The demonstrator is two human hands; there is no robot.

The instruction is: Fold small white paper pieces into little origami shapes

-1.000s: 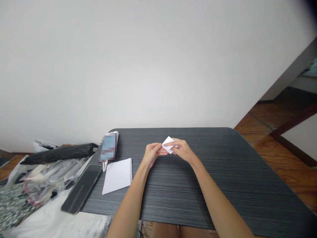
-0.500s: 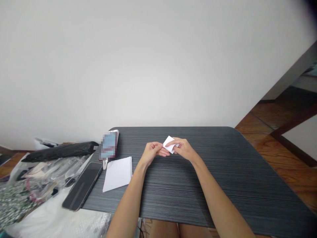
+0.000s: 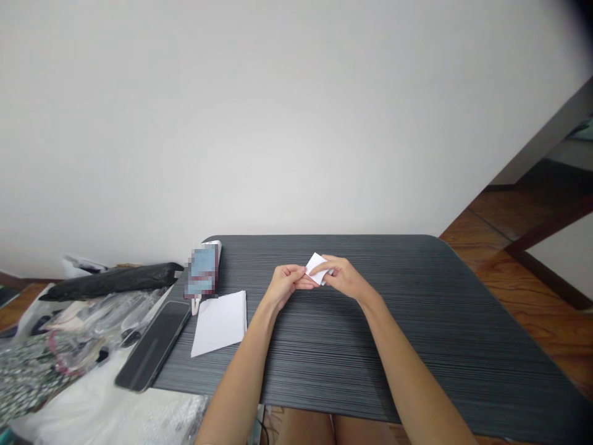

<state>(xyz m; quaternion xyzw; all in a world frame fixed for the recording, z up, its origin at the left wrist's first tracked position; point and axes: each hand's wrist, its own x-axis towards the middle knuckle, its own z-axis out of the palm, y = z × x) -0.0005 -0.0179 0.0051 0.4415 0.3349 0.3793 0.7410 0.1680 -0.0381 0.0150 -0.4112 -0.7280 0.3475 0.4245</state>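
Observation:
A small folded piece of white paper (image 3: 315, 262) is held up between my two hands above the dark table (image 3: 315, 346). My left hand (image 3: 288, 284) pinches the paper's left corner between thumb and forefinger, with its other fingers stretched beneath. On the right side, my right hand (image 3: 343, 275) grips the same paper, its thumb or a finger lying across the front face. The fingers behind the paper are partly hidden. To the left of my left forearm lies a stack of square white paper sheets (image 3: 220, 324).
Left of the sheets, a black phone (image 3: 152, 346) rests across the table's left edge. A blurred-out device (image 3: 202, 271) with a white cable (image 3: 196, 306) stands behind it. Plastic bags (image 3: 106, 321) and a long black bundle (image 3: 111, 282) lie beyond the left edge. A white wall (image 3: 296, 123) borders the back.
Almost nothing has moved. The outstretched fingers of my left hand have drawn slightly closer under the folded paper, and the whole view has shifted a little.

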